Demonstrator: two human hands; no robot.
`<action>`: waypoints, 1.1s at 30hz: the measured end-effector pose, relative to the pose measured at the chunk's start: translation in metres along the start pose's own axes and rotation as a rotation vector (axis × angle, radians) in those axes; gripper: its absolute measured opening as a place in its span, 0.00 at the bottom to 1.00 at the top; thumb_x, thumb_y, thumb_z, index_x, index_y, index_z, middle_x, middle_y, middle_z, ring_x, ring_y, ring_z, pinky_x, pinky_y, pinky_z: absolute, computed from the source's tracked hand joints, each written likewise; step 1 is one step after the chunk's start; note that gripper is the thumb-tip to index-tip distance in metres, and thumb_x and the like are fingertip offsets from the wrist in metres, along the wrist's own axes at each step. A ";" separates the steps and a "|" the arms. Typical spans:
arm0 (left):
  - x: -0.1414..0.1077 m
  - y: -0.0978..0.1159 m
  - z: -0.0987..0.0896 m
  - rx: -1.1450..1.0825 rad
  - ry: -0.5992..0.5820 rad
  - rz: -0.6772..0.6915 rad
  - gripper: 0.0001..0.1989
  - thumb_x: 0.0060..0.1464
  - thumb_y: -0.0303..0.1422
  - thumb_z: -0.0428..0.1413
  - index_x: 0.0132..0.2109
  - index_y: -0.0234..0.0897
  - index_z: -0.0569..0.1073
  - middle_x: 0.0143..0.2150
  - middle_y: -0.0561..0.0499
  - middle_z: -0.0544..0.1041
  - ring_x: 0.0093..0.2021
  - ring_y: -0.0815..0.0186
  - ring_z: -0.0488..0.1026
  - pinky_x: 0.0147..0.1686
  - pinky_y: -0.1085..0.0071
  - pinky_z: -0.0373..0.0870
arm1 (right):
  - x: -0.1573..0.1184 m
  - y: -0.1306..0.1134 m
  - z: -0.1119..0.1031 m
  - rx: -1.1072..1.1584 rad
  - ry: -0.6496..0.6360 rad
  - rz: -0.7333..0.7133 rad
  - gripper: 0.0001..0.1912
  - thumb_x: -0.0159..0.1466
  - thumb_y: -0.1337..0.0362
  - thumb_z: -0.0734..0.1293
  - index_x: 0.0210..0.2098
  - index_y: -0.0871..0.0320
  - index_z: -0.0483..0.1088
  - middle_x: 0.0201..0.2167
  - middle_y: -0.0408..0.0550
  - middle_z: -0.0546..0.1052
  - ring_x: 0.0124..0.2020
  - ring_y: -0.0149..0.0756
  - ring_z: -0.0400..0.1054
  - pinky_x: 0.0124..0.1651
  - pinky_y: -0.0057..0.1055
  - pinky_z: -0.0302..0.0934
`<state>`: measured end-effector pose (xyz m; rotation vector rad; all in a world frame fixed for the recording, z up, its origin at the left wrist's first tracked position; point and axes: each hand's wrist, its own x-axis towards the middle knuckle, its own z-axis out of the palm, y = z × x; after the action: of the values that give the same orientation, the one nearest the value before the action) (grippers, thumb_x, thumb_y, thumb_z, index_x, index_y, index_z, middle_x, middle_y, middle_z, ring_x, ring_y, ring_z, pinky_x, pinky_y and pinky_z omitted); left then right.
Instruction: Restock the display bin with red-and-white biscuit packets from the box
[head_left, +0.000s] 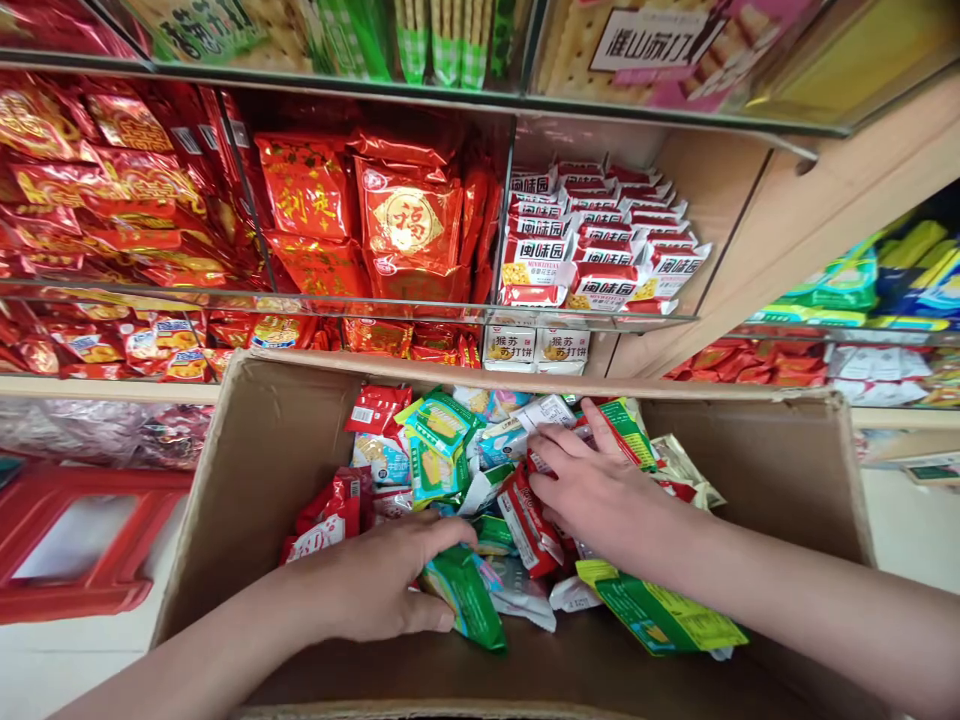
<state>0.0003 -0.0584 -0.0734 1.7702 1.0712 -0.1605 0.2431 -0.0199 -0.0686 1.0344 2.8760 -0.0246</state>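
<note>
A large cardboard box point(757, 470) holds a heap of small wrapped snacks. My left hand point(375, 575) is inside it on the left, thumb and fingers around the end of a green packet point(466, 598). My right hand point(592, 480) reaches in from the right, fingers spread over the heap, beside a red packet point(527, 520); whether it grips anything is hidden. A green and yellow packet point(667, 612) lies below my right forearm. Other green and yellow packets point(439, 440) lie between and beyond the hands, near a small red one point(377, 408).
Behind the box, glass-divided shelves point(420, 312) hold red bags point(411, 220) and red-white packets point(604, 240). A red plastic stool point(82, 590) stands on the floor at the left. More shelves with packets point(832, 285) are at the right, behind a wooden upright point(810, 220).
</note>
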 end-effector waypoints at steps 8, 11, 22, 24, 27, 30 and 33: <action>-0.019 0.013 0.011 0.179 0.018 -0.127 0.26 0.51 0.37 0.52 0.58 0.57 0.60 0.62 0.49 0.61 0.62 0.51 0.56 0.57 0.50 0.59 | 0.059 -0.029 0.013 0.072 -0.040 -0.148 0.07 0.60 0.74 0.60 0.34 0.65 0.70 0.29 0.54 0.72 0.38 0.44 0.62 0.39 0.38 0.57; -0.024 0.018 0.015 0.191 0.026 -0.166 0.28 0.49 0.33 0.52 0.57 0.59 0.61 0.62 0.52 0.61 0.62 0.51 0.56 0.57 0.51 0.59 | 0.062 -0.027 0.017 0.128 -0.134 -0.241 0.06 0.59 0.73 0.62 0.28 0.61 0.70 0.25 0.50 0.72 0.35 0.43 0.63 0.36 0.36 0.56; -0.016 0.010 -0.011 0.191 0.120 -0.098 0.25 0.48 0.52 0.53 0.53 0.58 0.67 0.65 0.49 0.57 0.64 0.47 0.51 0.57 0.46 0.56 | 0.022 -0.006 -0.001 0.146 -0.132 -0.212 0.06 0.61 0.71 0.62 0.31 0.59 0.70 0.31 0.46 0.74 0.36 0.39 0.63 0.42 0.36 0.55; 0.000 0.001 -0.018 0.278 0.278 -0.003 0.20 0.54 0.49 0.47 0.52 0.56 0.69 0.63 0.50 0.60 0.64 0.51 0.52 0.58 0.48 0.56 | 0.024 -0.004 0.000 0.171 -0.113 -0.212 0.04 0.61 0.69 0.62 0.31 0.59 0.69 0.31 0.45 0.74 0.36 0.38 0.63 0.42 0.34 0.56; 0.027 -0.012 -0.027 0.443 0.423 -0.046 0.19 0.56 0.43 0.46 0.55 0.53 0.67 0.64 0.49 0.59 0.65 0.50 0.49 0.60 0.45 0.52 | 0.029 -0.003 0.002 0.239 -0.082 -0.206 0.05 0.60 0.65 0.64 0.34 0.60 0.69 0.34 0.46 0.75 0.38 0.37 0.64 0.44 0.30 0.57; 0.045 -0.020 -0.034 0.547 0.431 -0.167 0.26 0.53 0.40 0.50 0.60 0.50 0.60 0.65 0.46 0.53 0.65 0.48 0.46 0.60 0.43 0.47 | 0.037 -0.004 0.010 0.261 -0.097 -0.176 0.07 0.60 0.61 0.66 0.34 0.59 0.69 0.34 0.45 0.76 0.40 0.34 0.66 0.44 0.27 0.59; 0.052 -0.024 -0.041 0.534 0.350 -0.272 0.28 0.50 0.39 0.52 0.59 0.48 0.61 0.64 0.43 0.57 0.64 0.44 0.49 0.58 0.41 0.51 | 0.042 0.007 0.015 0.192 -0.111 -0.117 0.04 0.60 0.61 0.66 0.33 0.54 0.71 0.33 0.40 0.77 0.35 0.32 0.69 0.41 0.26 0.62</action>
<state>-0.0001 0.0072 -0.0990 2.1685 1.6360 -0.3374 0.2162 0.0113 -0.0873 0.8590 2.8708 -0.3607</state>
